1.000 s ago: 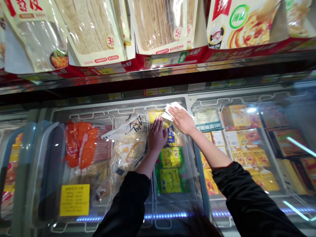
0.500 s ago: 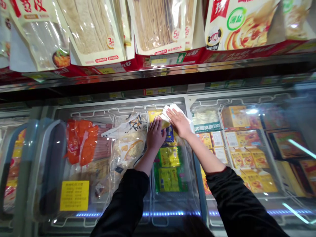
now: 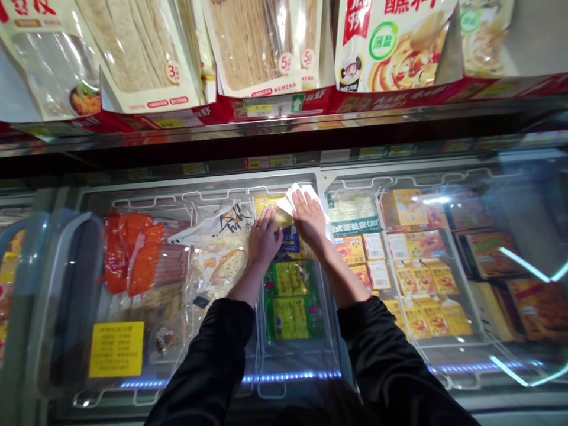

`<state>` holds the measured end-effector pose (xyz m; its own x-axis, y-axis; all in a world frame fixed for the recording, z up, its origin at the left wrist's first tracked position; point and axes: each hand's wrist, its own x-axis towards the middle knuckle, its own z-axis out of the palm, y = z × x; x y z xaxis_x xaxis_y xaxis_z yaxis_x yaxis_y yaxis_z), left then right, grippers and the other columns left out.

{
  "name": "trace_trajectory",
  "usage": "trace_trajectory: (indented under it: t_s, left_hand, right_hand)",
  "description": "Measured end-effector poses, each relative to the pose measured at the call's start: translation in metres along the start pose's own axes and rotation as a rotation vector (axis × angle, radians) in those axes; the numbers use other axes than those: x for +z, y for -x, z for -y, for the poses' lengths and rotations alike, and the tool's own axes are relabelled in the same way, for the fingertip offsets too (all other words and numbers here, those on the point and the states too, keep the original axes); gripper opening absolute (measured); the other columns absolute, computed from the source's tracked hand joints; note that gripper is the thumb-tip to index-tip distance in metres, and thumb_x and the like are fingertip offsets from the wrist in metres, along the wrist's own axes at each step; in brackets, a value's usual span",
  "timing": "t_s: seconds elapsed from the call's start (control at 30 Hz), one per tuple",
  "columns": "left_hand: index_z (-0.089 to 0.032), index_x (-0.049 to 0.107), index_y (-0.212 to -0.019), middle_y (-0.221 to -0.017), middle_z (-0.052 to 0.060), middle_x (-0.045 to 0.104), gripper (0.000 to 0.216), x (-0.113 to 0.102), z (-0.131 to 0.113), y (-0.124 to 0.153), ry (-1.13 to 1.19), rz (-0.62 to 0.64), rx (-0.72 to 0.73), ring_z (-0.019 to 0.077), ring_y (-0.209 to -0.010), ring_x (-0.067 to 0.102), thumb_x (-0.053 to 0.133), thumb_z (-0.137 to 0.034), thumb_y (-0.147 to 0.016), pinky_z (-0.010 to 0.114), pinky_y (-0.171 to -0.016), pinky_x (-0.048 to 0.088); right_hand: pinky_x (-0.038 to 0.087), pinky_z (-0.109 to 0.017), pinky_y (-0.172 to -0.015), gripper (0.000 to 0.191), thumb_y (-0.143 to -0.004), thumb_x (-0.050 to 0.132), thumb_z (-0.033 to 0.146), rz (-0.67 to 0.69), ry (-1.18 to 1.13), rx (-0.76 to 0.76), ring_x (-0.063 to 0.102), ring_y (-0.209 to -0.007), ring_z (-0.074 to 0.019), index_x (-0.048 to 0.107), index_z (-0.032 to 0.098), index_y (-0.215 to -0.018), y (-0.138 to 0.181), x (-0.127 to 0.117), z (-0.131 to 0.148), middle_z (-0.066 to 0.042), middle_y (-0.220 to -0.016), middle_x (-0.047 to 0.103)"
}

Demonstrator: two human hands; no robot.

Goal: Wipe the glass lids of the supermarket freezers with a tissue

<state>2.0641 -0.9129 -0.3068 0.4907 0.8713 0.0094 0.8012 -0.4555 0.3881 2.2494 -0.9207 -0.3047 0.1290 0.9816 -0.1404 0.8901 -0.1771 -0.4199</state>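
Note:
My right hand [image 3: 310, 223] lies flat over a folded white cloth [image 3: 285, 205], pressing it on the clear freezer lid [image 3: 302, 361] near its upper right corner. The cloth looks like a thin wipe or paper towel; part of it is under my fingers. Just left of it, my left hand [image 3: 264, 239] rests palm down on the same lid, fingers stretched and slightly apart, holding nothing. Below the lid, yellow and blue packets [image 3: 290, 239] are partly hidden by my hands. Green and yellow packets [image 3: 290, 316] lie nearer to me.
A shelf edge [image 3: 275, 121] with bagged dry goods [image 3: 261, 47] overhangs the freezer's back. Left under the lid are an orange package [image 3: 133, 251] and clear bags [image 3: 222, 263]. A yellow notice [image 3: 116, 349] is at lower left. Boxed foods [image 3: 421, 278] fill the right compartment.
The camera view has shifted right, so everything appears further left. My right hand has turned slightly, its fingers pointing more straight ahead on the cloth. My left hand keeps its place on the lid.

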Motion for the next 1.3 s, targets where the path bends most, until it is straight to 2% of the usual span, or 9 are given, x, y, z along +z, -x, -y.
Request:
trace_trajectory:
  t_s: [0.2, 0.37, 0.57, 0.73, 0.8, 0.9, 1.07, 1.2, 1.3]
  left_hand:
    - [-0.021, 0.038, -0.17, -0.174, 0.012, 0.045, 0.063, -0.009, -0.006, -0.001, -0.01, 0.031, -0.015, 0.027, -0.166, 0.033, 0.048, -0.023, -0.107, 0.049, -0.137, 0.033]
    - [-0.023, 0.038, -0.169, -0.173, 0.011, 0.047, 0.064, -0.01, -0.008, -0.002, -0.003, 0.064, -0.04, 0.0269, -0.166, 0.034, 0.051, -0.022, -0.106, 0.051, -0.137, 0.034]
    - [-0.012, 0.046, -0.164, -0.174, 0.015, 0.045, 0.059, -0.006, -0.005, -0.003, -0.013, 0.055, -0.061, 0.0284, -0.164, 0.039, 0.048, -0.023, -0.106, 0.049, -0.137, 0.032]
    - [-0.016, 0.047, -0.165, -0.172, 0.011, 0.047, 0.06, -0.005, -0.005, -0.003, -0.044, 0.034, -0.057, 0.0255, -0.164, 0.037, 0.045, -0.025, -0.106, 0.046, -0.137, 0.032]
    - [-0.018, 0.045, -0.167, -0.173, 0.01, 0.047, 0.062, -0.004, -0.005, -0.003, -0.054, 0.039, -0.061, 0.0238, -0.164, 0.038, 0.045, -0.025, -0.105, 0.045, -0.137, 0.032]
    - [-0.018, 0.044, -0.167, -0.173, 0.01, 0.045, 0.063, -0.003, -0.002, -0.003, -0.064, 0.049, -0.061, 0.0226, -0.164, 0.038, 0.046, -0.025, -0.105, 0.045, -0.137, 0.032]
    - [-0.015, 0.046, -0.165, -0.172, 0.013, 0.046, 0.061, -0.004, -0.001, -0.002, -0.043, 0.033, -0.051, 0.0244, -0.163, 0.04, 0.047, -0.023, -0.105, 0.047, -0.137, 0.032]
    - [-0.016, 0.046, -0.165, -0.173, 0.011, 0.046, 0.06, -0.007, -0.004, -0.001, -0.031, 0.042, -0.06, 0.0238, -0.163, 0.039, 0.046, -0.023, -0.105, 0.048, -0.136, 0.033]
    - [-0.016, 0.046, -0.164, -0.173, 0.011, 0.046, 0.058, -0.008, -0.006, -0.001, -0.034, 0.047, -0.07, 0.0226, -0.164, 0.039, 0.045, -0.024, -0.107, 0.047, -0.137, 0.032]
  right_hand:
    - [0.035, -0.051, -0.135, 0.056, -0.113, 0.034, 0.033, 0.084, 0.019, -0.175, 0.035, -0.166, -0.0268, 0.046, 0.028, -0.167, 0.055, -0.01, -0.011, -0.002, -0.175, 0.042]
    - [0.038, -0.057, -0.134, 0.059, -0.111, 0.037, 0.03, 0.065, -0.016, -0.121, 0.038, -0.164, -0.0286, 0.041, 0.035, -0.17, 0.081, -0.008, -0.033, 0.0, -0.173, 0.046]
    - [0.036, -0.053, -0.135, 0.064, -0.109, 0.032, 0.025, -0.068, -0.092, 0.065, 0.023, -0.169, -0.0308, 0.032, 0.013, -0.172, 0.09, 0.001, -0.037, -0.016, -0.179, 0.034]
    - [0.044, -0.061, -0.129, 0.068, -0.11, 0.033, 0.03, -0.11, -0.18, 0.075, 0.038, -0.164, -0.0314, 0.021, 0.035, -0.177, 0.123, 0.006, -0.044, -0.009, -0.175, 0.044]
    - [0.042, -0.058, -0.131, 0.066, -0.11, 0.032, 0.03, -0.062, -0.156, 0.036, 0.037, -0.164, -0.0311, 0.027, 0.03, -0.175, 0.118, 0.001, -0.052, -0.01, -0.176, 0.042]
    - [0.033, -0.049, -0.137, 0.063, -0.109, 0.032, 0.028, 0.006, -0.119, -0.026, 0.029, -0.168, -0.0285, 0.039, 0.011, -0.17, 0.084, -0.011, -0.062, -0.017, -0.177, 0.037]
    - [0.023, -0.044, -0.14, 0.064, -0.112, 0.032, 0.028, 0.069, -0.047, -0.063, 0.022, -0.17, -0.0299, 0.036, -0.004, -0.167, 0.039, -0.026, -0.062, -0.022, -0.179, 0.029]
    - [0.03, -0.047, -0.138, 0.061, -0.111, 0.031, 0.027, 0.052, -0.06, -0.043, 0.025, -0.169, -0.0283, 0.04, 0.007, -0.168, 0.068, -0.023, -0.057, -0.014, -0.178, 0.036]
    - [0.034, -0.049, -0.138, 0.06, -0.111, 0.032, 0.03, 0.054, -0.077, -0.048, 0.029, -0.168, -0.0255, 0.041, 0.025, -0.17, 0.097, -0.02, -0.06, -0.003, -0.177, 0.04]
